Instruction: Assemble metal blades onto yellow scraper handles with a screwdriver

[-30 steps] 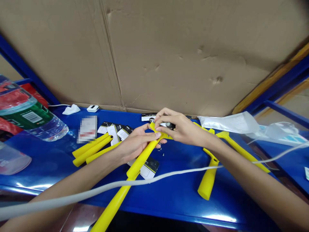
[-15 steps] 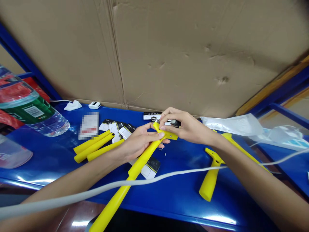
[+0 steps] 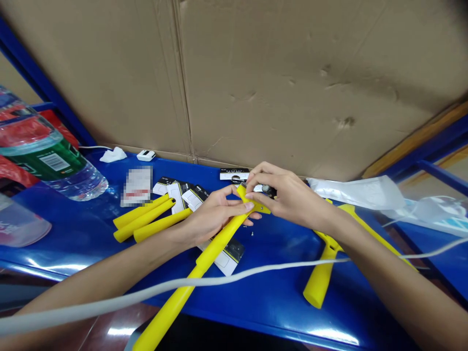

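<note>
A: What do we enter for the hands?

B: Item one, our left hand [image 3: 215, 209]: closed around the long yellow tubular tool [image 3: 219, 243], thumb on top near its head. Item two, our right hand [image 3: 281, 190]: fingertips bunched together against that head; whether they pinch anything between them, we cannot tell. A dark, rounded object [image 3: 269, 190] shows beside its curled fingers.

A: And where do we place the tool?

B: Raised over the glossy blue table [image 3: 270, 287], aslant, head between our hands, shaft running down past the near edge. The white cable [image 3: 146, 292] crosses in front of it.

A: What do we list under the hands?

B: Small metal screws [image 3: 252, 234], loose on the table; one black-and-white printed card packet [image 3: 228, 258], partly behind the shaft.

A: To our left?

B: Three yellow tubes [image 3: 144, 220], lying side by side; more printed card packs [image 3: 179, 197] beyond them; one clear bottle with a green label [image 3: 58, 161].

A: To our right?

B: One yellow piece with a thick round handle [image 3: 318, 283], near our right forearm; one white plastic pouch [image 3: 358, 191], farther back.
</note>
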`<act>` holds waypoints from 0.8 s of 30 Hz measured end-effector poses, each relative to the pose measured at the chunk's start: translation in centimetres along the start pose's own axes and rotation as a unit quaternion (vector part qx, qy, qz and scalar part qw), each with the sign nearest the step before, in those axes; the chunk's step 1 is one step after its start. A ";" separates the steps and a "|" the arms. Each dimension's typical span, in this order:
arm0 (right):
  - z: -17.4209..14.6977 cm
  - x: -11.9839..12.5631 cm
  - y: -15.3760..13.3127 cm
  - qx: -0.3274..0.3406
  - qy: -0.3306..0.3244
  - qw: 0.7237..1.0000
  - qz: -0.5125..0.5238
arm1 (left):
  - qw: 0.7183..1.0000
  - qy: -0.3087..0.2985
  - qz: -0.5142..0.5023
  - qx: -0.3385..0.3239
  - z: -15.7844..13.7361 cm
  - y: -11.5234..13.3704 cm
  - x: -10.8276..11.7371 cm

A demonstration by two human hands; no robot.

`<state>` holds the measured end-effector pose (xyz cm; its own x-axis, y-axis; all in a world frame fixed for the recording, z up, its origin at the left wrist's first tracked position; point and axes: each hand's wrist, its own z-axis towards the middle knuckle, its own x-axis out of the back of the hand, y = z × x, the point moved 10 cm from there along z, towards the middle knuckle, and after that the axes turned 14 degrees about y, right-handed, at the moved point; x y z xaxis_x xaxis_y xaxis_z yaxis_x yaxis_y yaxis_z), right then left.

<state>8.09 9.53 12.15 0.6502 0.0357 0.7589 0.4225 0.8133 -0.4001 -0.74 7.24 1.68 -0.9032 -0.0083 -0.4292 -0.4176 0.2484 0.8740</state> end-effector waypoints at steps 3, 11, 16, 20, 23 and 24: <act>-0.1 -0.1 0.4 -0.010 -0.005 1.000 -0.004 | 1.000 0.007 -0.002 0.008 0.0 -0.2 0.0; 0.2 -0.4 1.5 -0.026 -0.002 1.000 0.016 | 0.996 0.008 -0.050 0.075 -0.1 -1.3 0.2; 0.4 3.7 1.2 -0.013 0.103 0.994 0.038 | 0.992 0.017 -0.085 0.091 0.4 -1.9 0.6; 0.1 6.4 0.1 -0.024 0.139 0.982 0.124 | 0.988 0.054 -0.096 0.107 0.7 -2.5 1.3; -0.1 8.3 -1.0 -0.022 0.192 0.970 0.148 | 0.986 0.070 -0.096 0.114 0.8 -2.8 1.6; -0.1 8.7 -1.3 -0.022 0.209 0.966 0.152 | 0.986 0.071 -0.094 0.116 0.9 -3.0 1.6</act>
<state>13.30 8.71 19.24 0.9429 0.0239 0.3322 0.1916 0.7769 -0.5998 -0.84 7.33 -1.86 -0.8236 -0.2070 -0.5281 -0.5601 0.4438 0.6995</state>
